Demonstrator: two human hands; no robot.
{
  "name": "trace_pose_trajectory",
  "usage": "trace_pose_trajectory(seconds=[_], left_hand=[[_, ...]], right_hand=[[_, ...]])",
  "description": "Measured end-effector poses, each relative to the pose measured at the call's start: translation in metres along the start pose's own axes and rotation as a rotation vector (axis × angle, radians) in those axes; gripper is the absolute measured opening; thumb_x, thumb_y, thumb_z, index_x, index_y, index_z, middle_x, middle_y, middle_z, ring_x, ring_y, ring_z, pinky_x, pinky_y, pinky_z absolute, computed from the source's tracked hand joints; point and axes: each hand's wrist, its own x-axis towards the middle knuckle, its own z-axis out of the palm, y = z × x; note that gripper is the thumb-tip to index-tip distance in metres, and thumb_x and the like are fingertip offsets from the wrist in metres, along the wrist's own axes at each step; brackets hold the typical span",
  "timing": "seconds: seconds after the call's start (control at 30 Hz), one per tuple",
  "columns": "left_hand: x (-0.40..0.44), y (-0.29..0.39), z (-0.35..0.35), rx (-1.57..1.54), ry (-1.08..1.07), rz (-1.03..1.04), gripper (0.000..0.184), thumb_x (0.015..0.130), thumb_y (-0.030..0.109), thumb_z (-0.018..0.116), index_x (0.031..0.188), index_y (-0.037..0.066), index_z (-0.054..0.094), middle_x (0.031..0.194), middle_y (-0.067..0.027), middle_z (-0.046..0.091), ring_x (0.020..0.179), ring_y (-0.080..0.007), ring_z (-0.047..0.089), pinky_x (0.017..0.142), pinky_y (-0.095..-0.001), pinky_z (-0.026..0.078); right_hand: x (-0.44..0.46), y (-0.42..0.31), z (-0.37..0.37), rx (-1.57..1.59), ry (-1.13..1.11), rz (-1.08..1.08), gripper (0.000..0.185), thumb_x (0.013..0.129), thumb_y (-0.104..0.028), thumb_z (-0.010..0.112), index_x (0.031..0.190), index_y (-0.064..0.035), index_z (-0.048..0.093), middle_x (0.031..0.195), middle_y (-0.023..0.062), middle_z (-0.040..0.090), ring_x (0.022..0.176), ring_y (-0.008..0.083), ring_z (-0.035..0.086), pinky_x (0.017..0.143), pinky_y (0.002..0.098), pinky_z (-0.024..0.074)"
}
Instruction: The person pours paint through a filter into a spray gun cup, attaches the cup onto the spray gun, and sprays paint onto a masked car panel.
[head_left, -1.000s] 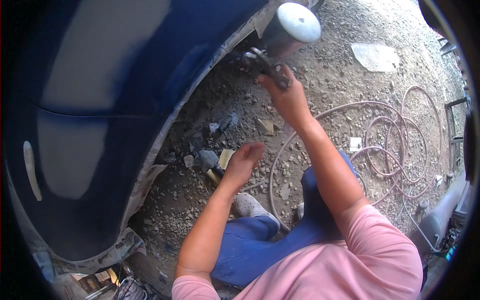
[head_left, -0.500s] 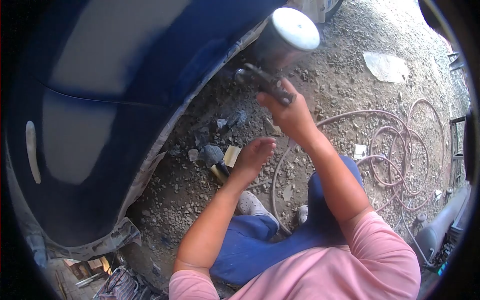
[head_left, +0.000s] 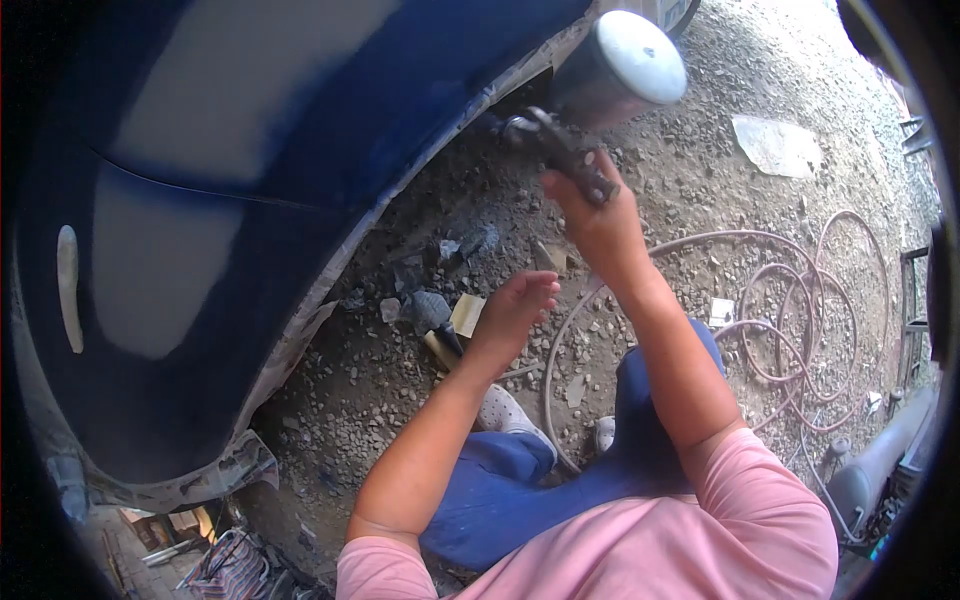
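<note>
In my right hand (head_left: 605, 225) is a dark spray gun (head_left: 572, 160), its large cup with a pale round lid (head_left: 641, 57) at the upper right. The gun's front end is near the papered edge of a dark blue car panel (head_left: 300, 200), which carries dull grey patches (head_left: 165, 260). My left hand (head_left: 515, 318) hangs above the gravel with nothing visible in it, fingers loosely curled but apart. It touches neither the panel nor the gun.
A hose (head_left: 740, 235) lies in loops on the gravel at the right. Paper scraps (head_left: 467, 314) and crumpled wrap (head_left: 428, 311) lie near my left hand. A grey tank (head_left: 868, 480) is at the lower right, and wood and wire clutter at the lower left.
The view has shifted. My right hand with the spray gun first came lower, then moved right and slightly up along the panel's edge. My left hand has shifted right and its fingers look more spread.
</note>
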Motion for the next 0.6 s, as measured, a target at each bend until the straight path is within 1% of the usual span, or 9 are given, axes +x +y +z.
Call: trace_pose_trajectory(seconds=[0.03, 0.07, 0.17, 0.27, 0.37, 0.4, 0.5, 0.53, 0.6], left_hand=[[-0.001, 0.001, 0.000, 0.000, -0.005, 0.005, 0.036, 0.105, 0.031, 0.064, 0.131, 0.006, 0.063, 0.119, -0.0044, 0.070, 0.104, -0.0121, 0.065, 0.091, -0.0300, 0.052], [-0.001, 0.001, 0.000, 0.005, -0.005, 0.004, 0.036, 0.105, 0.032, 0.064, 0.131, 0.006, 0.063, 0.119, -0.0042, 0.070, 0.105, -0.0121, 0.065, 0.091, -0.0299, 0.052], [0.001, -0.001, 0.000, 0.002, -0.007, 0.009, 0.038, 0.105, 0.034, 0.064, 0.130, 0.006, 0.064, 0.120, -0.0038, 0.070, 0.105, -0.0122, 0.065, 0.092, -0.0301, 0.052], [0.001, -0.003, -0.001, -0.051, -0.017, 0.037, 0.041, 0.104, 0.037, 0.065, 0.131, 0.006, 0.063, 0.120, -0.0033, 0.070, 0.105, -0.0122, 0.065, 0.092, -0.0304, 0.052], [-0.005, 0.004, 0.000, -0.126, -0.021, 0.063, 0.044, 0.102, 0.038, 0.069, 0.131, 0.007, 0.062, 0.120, -0.0025, 0.069, 0.106, -0.0120, 0.065, 0.093, -0.0303, 0.052], [-0.007, 0.007, -0.001, -0.140, -0.022, 0.060, 0.044, 0.101, 0.037, 0.069, 0.131, 0.006, 0.062, 0.121, -0.0023, 0.069, 0.107, -0.0117, 0.065, 0.093, -0.0304, 0.051], [-0.019, 0.014, -0.006, -0.233, -0.052, 0.124, 0.044, 0.098, 0.030, 0.073, 0.132, 0.004, 0.061, 0.122, -0.0023, 0.069, 0.110, -0.0112, 0.064, 0.096, -0.0308, 0.050], [-0.025, 0.015, -0.008, -0.271, -0.066, 0.159, 0.044, 0.096, 0.027, 0.074, 0.132, 0.004, 0.061, 0.122, -0.0024, 0.068, 0.111, -0.0111, 0.064, 0.097, -0.0310, 0.050], [-0.029, 0.003, -0.019, -0.279, -0.052, 0.163, 0.044, 0.095, 0.020, 0.075, 0.132, 0.003, 0.061, 0.123, -0.0028, 0.068, 0.113, -0.0110, 0.063, 0.099, -0.0316, 0.049]], right_hand=[[0.001, 0.000, -0.001, -0.010, 0.035, -0.019, 0.037, 0.096, -0.030, 0.077, 0.119, -0.0035, 0.064, 0.088, 0.0142, 0.074, 0.075, 0.0155, 0.062, 0.072, 0.0349, 0.0513], [-0.001, -0.010, -0.004, -0.027, 0.026, 0.085, 0.037, 0.097, -0.030, 0.076, 0.119, -0.0033, 0.063, 0.089, 0.0158, 0.074, 0.075, 0.0174, 0.065, 0.072, 0.0362, 0.0524], [-0.002, -0.007, -0.001, -0.028, 0.069, 0.025, 0.037, 0.097, -0.030, 0.076, 0.119, -0.0036, 0.062, 0.089, 0.0171, 0.074, 0.074, 0.0233, 0.066, 0.070, 0.0383, 0.0525], [-0.009, -0.006, 0.008, -0.058, 0.031, -0.066, 0.036, 0.097, -0.030, 0.076, 0.116, -0.0037, 0.061, 0.087, 0.0175, 0.073, 0.071, 0.0292, 0.066, 0.067, 0.0387, 0.0522], [-0.020, -0.009, 0.018, -0.148, -0.116, 0.000, 0.033, 0.095, -0.027, 0.077, 0.112, -0.0038, 0.060, 0.086, 0.0180, 0.072, 0.072, 0.0335, 0.066, 0.068, 0.0397, 0.0522], [-0.026, -0.012, 0.022, -0.134, -0.144, -0.068, 0.033, 0.094, -0.025, 0.079, 0.110, -0.0036, 0.059, 0.084, 0.0182, 0.071, 0.071, 0.0304, 0.066, 0.068, 0.0396, 0.0522], [-0.040, -0.018, 0.037, 0.000, -0.269, -0.051, 0.033, 0.093, -0.024, 0.080, 0.111, -0.0035, 0.060, 0.085, 0.0179, 0.071, 0.072, 0.0265, 0.066, 0.068, 0.0391, 0.0519], [-0.045, -0.024, 0.042, 0.027, -0.267, -0.048, 0.027, 0.094, -0.016, 0.076, 0.112, -0.0020, 0.063, 0.080, 0.0031, 0.065, 0.074, 0.0084, 0.056, 0.063, 0.0280, 0.0463], [-0.051, -0.037, 0.048, 0.041, -0.273, -0.033, 0.033, 0.093, -0.021, 0.078, 0.113, -0.0017, 0.061, 0.085, 0.0121, 0.070, 0.077, 0.0191, 0.064, 0.068, 0.0342, 0.0508]])
